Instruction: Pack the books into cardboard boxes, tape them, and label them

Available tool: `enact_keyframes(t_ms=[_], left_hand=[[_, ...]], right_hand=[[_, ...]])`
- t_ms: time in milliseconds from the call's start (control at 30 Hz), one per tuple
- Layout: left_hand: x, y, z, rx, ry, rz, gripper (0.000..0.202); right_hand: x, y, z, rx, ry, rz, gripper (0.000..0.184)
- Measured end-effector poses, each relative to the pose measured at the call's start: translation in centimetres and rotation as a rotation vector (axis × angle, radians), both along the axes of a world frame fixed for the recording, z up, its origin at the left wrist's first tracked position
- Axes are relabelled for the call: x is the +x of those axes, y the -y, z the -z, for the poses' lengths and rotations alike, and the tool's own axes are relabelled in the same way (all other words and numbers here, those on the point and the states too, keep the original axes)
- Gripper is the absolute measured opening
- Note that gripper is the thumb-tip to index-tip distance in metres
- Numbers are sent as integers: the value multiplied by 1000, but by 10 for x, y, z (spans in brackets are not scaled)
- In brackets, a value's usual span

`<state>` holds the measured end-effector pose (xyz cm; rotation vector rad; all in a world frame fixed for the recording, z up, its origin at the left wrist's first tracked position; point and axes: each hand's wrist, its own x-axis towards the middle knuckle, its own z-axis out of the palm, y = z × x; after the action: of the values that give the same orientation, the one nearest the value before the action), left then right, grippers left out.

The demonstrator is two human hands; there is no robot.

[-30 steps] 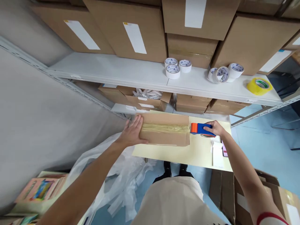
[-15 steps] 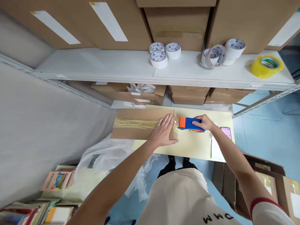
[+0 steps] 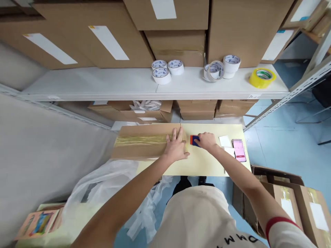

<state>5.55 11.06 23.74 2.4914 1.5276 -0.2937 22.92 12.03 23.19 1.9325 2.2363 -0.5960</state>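
A flat brown cardboard box [image 3: 139, 142] lies on a pale yellow table [image 3: 207, 165], with a strip of clear yellowish tape along its top. My left hand [image 3: 176, 148] rests flat on the box's right end, fingers spread. My right hand [image 3: 207, 141] grips a blue and orange tape dispenser [image 3: 194, 140] just right of the box's end, close to my left hand. Most of the dispenser is hidden under my fingers.
A phone with a pink screen [image 3: 239, 150] and white paper slips [image 3: 225, 141] lie on the table's right. White tape rolls [image 3: 161, 75] and a yellow roll [image 3: 261, 77] sit on the white shelf [image 3: 90, 82] under stacked boxes. Plastic sheeting [image 3: 108, 182] lies left; open boxes [image 3: 289, 203] right.
The box has slid left over the table's edge. My left hand went from its left end to its right end. The dispenser moved in against that end.
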Motion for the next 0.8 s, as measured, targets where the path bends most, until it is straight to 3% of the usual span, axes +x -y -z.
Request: enact_keyframes(t_ms=[100, 167, 267, 367, 500, 600, 700, 800], left_hand=[[-4, 2, 4, 64, 109, -31, 81], [-9, 4, 5, 94, 199, -36, 96], [-21, 7, 8, 123, 324, -3, 99], [-37, 13, 11, 152, 361, -32, 86], [-67, 25, 14, 208, 254, -309, 70], [-100, 36, 11, 232, 177, -595, 70], [-143, 44, 7, 248, 170, -854, 76], [-187, 45, 7, 272, 272, -1022, 86]], right_hand=[[36, 26, 12, 115, -59, 260, 47], [54, 43, 28, 120, -142, 345, 45], [61, 66, 65, 107, -225, 332, 54], [55, 86, 110, 141, -208, 270, 64], [49, 108, 164, 126, -111, 257, 72], [50, 120, 192, 120, -104, 240, 84], [48, 129, 201, 160, -118, 213, 91], [41, 132, 187, 246, -122, 283, 82]])
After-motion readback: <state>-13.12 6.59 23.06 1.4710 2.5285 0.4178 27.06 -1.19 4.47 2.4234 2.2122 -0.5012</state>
